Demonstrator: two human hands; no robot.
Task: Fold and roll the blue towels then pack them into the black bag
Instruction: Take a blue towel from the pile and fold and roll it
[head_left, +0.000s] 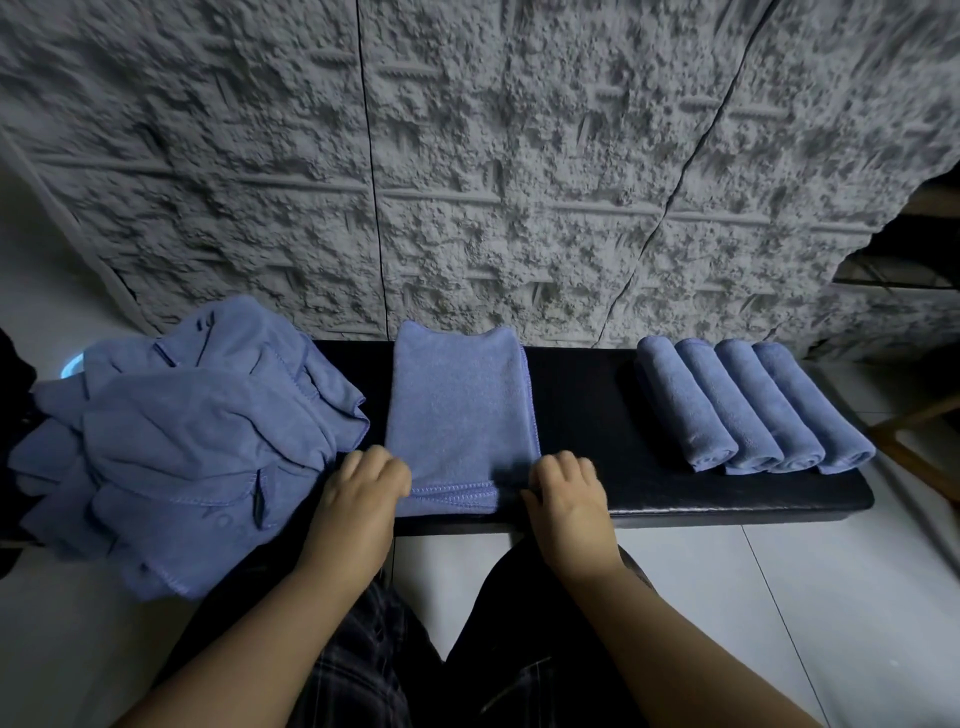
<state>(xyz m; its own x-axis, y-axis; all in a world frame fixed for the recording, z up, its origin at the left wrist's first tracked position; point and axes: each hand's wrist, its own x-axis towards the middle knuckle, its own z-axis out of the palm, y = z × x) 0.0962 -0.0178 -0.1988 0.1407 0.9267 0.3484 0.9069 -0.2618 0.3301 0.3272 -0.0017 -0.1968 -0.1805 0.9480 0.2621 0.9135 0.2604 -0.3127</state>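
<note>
Pinching the near hem of the folded towel (460, 410) at 6 o'clock, left hand (363, 486) and right hand (569, 491) both curl on it; I'd roll tight and even toward 12.

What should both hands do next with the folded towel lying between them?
Probably start rolling it away from the body. The folded towel lies flat on the bench, left hand and right hand curl at its near corners, and four rolled towels already lie alongside.

My black bench (582, 410) spans mid-frame: a heap of blue towels (182, 441) at left, one folded towel (460, 410) centre, four rolled towels (748, 405) at right.
</note>
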